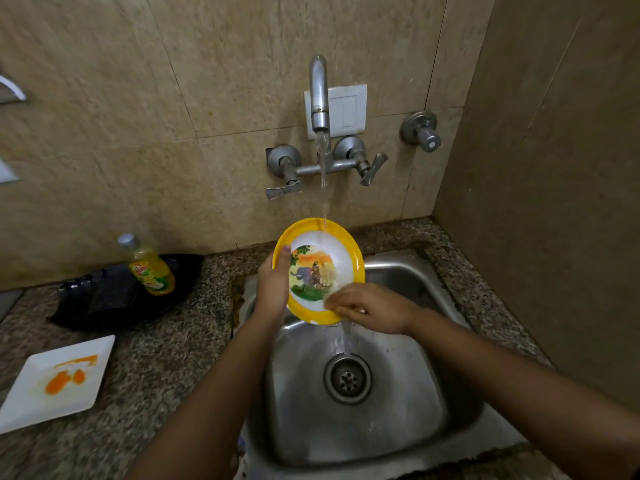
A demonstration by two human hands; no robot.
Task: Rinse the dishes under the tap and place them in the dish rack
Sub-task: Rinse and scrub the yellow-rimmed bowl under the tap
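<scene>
The yellow plate (341, 263), round with a white well and a cartoon animal picture in its middle, is tilted up on edge over the far left part of the sink (398, 420), its face turned toward us and to the right. Our left hand (272, 289) grasps it by the left rim, thumb hooked over onto the face and the fingers behind it. Our right hand (370, 308) is not clenched round anything: its fingers lie loosely on the lower right of the plate's face, near the rim, and they are blurred. A thin stream of water (323, 181) falls from the tap spout (319, 95) onto the plate's far rim, runs off the near edge and drops toward the drain (348, 379). Behind the spout a white switch plate (348, 109) is set into the tiled wall, and a separate round valve (420, 131) sits to the right of it. On the speckled stone counter (166, 358), left of the sink, stands a yellow dish soap bottle (150, 268) – it rests against or on a black tray-like thing (110, 299) whose kind we cannot tell. Nearer to us and farther left lies a white square plate (69, 403) smeared with orange – well apart from the sink.
</scene>
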